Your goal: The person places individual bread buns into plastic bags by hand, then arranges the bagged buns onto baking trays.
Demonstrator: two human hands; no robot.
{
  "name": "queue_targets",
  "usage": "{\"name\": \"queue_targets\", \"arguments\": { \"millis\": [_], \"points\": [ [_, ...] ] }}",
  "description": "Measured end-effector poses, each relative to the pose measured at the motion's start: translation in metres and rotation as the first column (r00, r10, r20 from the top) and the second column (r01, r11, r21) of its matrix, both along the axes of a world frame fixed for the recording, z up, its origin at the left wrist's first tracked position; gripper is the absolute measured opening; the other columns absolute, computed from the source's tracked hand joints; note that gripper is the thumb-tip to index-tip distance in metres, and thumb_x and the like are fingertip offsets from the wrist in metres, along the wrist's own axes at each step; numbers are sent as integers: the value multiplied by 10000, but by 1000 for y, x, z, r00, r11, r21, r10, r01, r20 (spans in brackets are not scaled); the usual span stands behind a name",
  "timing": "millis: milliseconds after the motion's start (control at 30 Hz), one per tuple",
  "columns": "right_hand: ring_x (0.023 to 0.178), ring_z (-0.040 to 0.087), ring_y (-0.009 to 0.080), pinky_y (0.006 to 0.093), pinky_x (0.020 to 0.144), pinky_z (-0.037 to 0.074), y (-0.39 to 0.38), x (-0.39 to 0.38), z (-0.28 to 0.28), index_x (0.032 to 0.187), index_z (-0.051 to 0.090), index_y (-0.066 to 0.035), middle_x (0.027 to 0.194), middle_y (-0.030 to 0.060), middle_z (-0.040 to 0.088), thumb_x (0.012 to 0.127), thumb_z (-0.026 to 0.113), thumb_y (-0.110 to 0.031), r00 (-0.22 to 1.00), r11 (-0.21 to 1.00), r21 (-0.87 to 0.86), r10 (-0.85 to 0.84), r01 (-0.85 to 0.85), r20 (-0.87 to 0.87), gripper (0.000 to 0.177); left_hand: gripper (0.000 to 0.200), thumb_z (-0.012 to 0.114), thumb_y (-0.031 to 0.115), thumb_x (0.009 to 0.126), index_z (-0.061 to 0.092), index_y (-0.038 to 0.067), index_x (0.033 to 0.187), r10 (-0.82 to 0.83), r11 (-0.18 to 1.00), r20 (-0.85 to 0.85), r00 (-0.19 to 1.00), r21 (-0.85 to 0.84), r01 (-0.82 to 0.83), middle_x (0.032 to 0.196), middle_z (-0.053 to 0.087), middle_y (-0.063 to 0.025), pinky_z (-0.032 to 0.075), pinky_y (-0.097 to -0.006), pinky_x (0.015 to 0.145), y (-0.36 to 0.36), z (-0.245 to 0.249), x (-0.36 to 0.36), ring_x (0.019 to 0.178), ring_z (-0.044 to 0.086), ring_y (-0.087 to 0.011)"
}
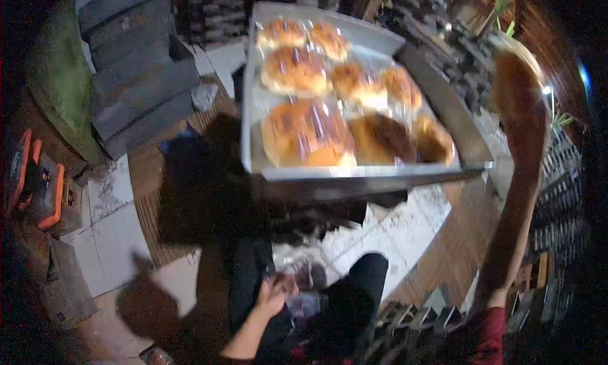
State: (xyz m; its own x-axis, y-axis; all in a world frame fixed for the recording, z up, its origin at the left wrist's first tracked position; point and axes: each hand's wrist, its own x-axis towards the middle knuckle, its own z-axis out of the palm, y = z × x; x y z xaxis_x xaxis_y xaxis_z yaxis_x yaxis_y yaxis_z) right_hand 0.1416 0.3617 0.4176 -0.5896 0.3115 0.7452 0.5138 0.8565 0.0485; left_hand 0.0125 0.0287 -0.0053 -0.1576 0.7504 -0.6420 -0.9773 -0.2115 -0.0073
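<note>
A metal tray [373,174] stands raised in front of me, with several glossy golden-brown buns [308,132] in it. Shiny highlights over the buns look like clear plastic wrapping. Down at my lap, my left hand [277,291] has its fingers curled closed; what they hold, if anything, I cannot tell. A small dark shape and a shiny clear patch lie right beside that hand. My right hand [514,80] is raised beyond the tray's right side, apart from it, in shadow and smeared by motion, so its fingers do not show clearly.
Dark stacked crates [142,67] stand at the back left beside a green panel [66,89]. Orange-handled boxes [54,197] sit at the far left. Black slatted crates [557,200] line the right. White tiles [405,238] and brown wood-look flooring lie below.
</note>
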Motion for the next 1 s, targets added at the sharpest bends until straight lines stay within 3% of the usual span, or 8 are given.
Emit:
{"name": "queue_targets", "arguments": {
  "millis": [100, 133, 300, 567, 633, 700, 767, 1000],
  "points": [
    [1052, 511, 275, 404, 833, 471, -115, 75, -100, 1253, 384, -20, 1179, 170, 479, 834, 442, -455, 717, 474, -549, 335, -689, -612, 607, 115, 555, 68, 800, 549, -5, 888, -99, 978, -287, 953, 151, 147, 834, 579, -106, 481, -364, 622, 0, -17, -8, 717, 579, -255],
    [1057, 501, 281, 406, 850, 455, -96, 139, -172, 1246, 389, -6, 1179, 168, 473, 799, 468, -491, 593, 446, -657, -295, -608, -749, 664, 108, 556, 62, 809, 561, -7, 892, -122, 972, -402, 907, 135, 191, 834, 587, -99, 484, -344, 620, -1, -18, -6, 707, 583, -230],
    [1057, 481, 196, 320, 928, 366, -192, 124, -282, 1246, 408, -3, 1162, 114, 495, 749, 609, -358, 716, -192, -735, -478, -650, -509, 644, 152, 593, 101, 825, 616, -30, 898, -359, 876, -878, 316, -201, 438, 808, 626, -59, 466, -247, 652, -1, 9, 6, 700, 571, -119],
    [1068, 459, 212, 314, 921, 375, -255, 102, -320, 1209, 371, 0, 1118, 145, 481, 662, 765, -220, 975, -124, -969, -90, -214, -204, 709, 381, 710, 111, 700, 559, 12, 1035, -354, 652, -894, -275, -447, 612, 882, 622, -77, 457, -266, 725, -3, 49, 15, 796, 577, -138],
    [951, 530, 177, 300, 837, 442, -261, 99, -333, 1119, 419, 1, 1048, 111, 527, 692, 737, -187, 888, -188, -915, -371, -357, -270, 565, 426, 711, 77, 660, 534, 14, 1042, -302, 918, -785, -541, -393, 59, 947, 586, -100, 444, -292, 757, -5, 54, 10, 817, 566, -195],
    [903, 552, 167, 293, 807, 459, -260, 93, -334, 1084, 432, -9, 1001, 99, 547, 716, 708, -131, 659, -96, -814, -645, -572, -387, 476, 388, 663, 72, 704, 508, 14, 1055, -432, 861, -824, -366, -256, -440, 961, 553, -91, 445, -323, 751, -4, 72, -2, 839, 542, -219],
    [909, 556, 174, 297, 795, 466, -267, 75, -321, 1046, 437, -8, 1011, 98, 544, 700, 717, -138, 559, 82, -799, -671, -596, -487, 463, 463, 601, 169, 803, 396, 48, 1200, -213, 962, -951, 226, -244, -120, 1122, 491, -88, 453, -328, 787, -21, 78, -8, 925, 522, -225],
    [1269, 218, 407, 488, 1048, 135, -349, 40, -322, 1344, 189, 19, 1374, 245, 217, 682, 630, -544, 722, 209, -707, 383, -676, -576, 975, 671, 461, 534, 830, 251, 113, 1310, 262, 952, -694, 671, 301, -59, 1247, 414, -119, 478, -464, 802, 15, 157, 30, 1069, 489, -299]
  ]
}}
